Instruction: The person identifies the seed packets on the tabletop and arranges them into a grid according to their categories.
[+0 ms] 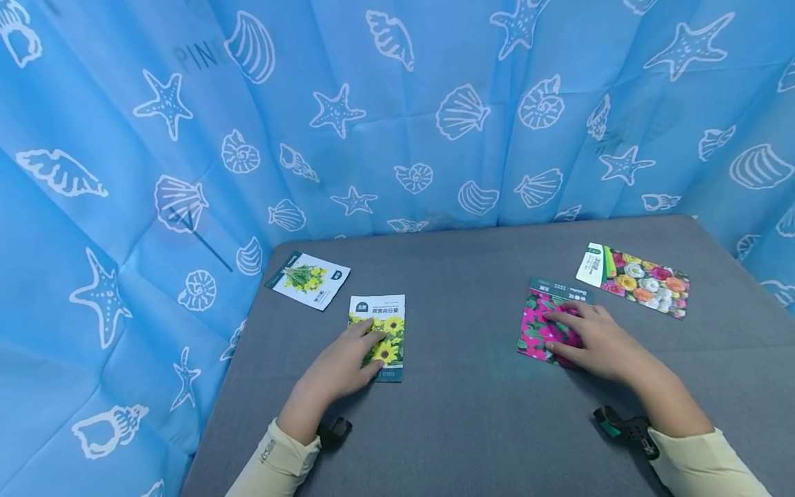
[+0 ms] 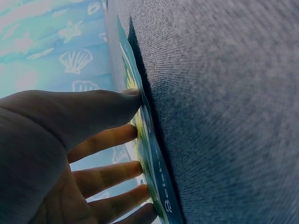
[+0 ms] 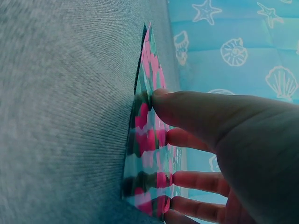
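Observation:
In the head view, a seed packet with yellow sunflowers (image 1: 390,335) lies flat on the grey table. My left hand (image 1: 343,362) rests its spread fingertips on the left part of it. The left wrist view shows the thumb (image 2: 103,105) and fingers touching the packet's face (image 2: 154,163). To the right lies a seed packet with pink flowers (image 1: 535,324). My right hand (image 1: 601,343) touches it from the right with spread fingertips and covers part of its print. In the right wrist view the thumb (image 3: 196,109) and fingers press on its pink face (image 3: 147,140).
At the table's far left corner lies a white packet picturing a yellow-flowered plant (image 1: 310,279). A packet with many-coloured roses (image 1: 646,283) lies at the right, beyond the right hand. A blue curtain (image 1: 385,152) with white shells and starfish hangs behind the grey table (image 1: 459,414).

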Motion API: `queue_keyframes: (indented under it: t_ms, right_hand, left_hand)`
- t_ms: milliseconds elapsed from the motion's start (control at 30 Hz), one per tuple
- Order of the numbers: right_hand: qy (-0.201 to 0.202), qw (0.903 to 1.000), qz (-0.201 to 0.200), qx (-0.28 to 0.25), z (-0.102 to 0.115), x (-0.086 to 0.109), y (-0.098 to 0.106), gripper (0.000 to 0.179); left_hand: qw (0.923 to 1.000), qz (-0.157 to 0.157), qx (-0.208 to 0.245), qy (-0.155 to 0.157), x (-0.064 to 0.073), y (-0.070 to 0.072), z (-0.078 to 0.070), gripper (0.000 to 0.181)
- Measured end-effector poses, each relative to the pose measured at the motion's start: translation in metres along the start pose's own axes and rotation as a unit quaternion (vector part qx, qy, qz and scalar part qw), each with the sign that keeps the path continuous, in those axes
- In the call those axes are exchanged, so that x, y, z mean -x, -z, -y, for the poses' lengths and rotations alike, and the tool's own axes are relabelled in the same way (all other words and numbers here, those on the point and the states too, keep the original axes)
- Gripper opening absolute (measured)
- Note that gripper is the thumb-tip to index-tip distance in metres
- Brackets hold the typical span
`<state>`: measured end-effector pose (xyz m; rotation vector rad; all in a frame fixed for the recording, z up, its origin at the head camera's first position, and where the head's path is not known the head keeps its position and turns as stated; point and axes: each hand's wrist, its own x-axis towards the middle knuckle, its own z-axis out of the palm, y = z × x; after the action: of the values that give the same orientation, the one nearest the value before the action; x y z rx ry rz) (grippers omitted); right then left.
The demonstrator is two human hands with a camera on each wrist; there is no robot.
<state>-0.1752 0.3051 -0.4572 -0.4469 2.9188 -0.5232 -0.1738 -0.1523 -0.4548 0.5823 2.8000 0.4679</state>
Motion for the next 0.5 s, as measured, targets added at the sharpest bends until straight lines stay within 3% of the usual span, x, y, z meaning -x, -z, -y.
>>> queue_keyframes:
  t_ms: [333, 500]
  right_hand:
    - [-0.011, 0.9995, -0.019, 0.024, 0.0, -0.0003, -0.0011, 0.064]
    - [-0.03, 0.9986, -0.01, 0.042, -0.0014, -0.0015, -0.0007, 0.068]
  left_hand:
    - [1.0, 0.002, 0.003, -0.004, 0.0003, 0.0004, 0.0002, 0.055]
    - [0.9999, 0.001, 0.005, -0.009, 0.0011, 0.0003, 0.001, 0.055]
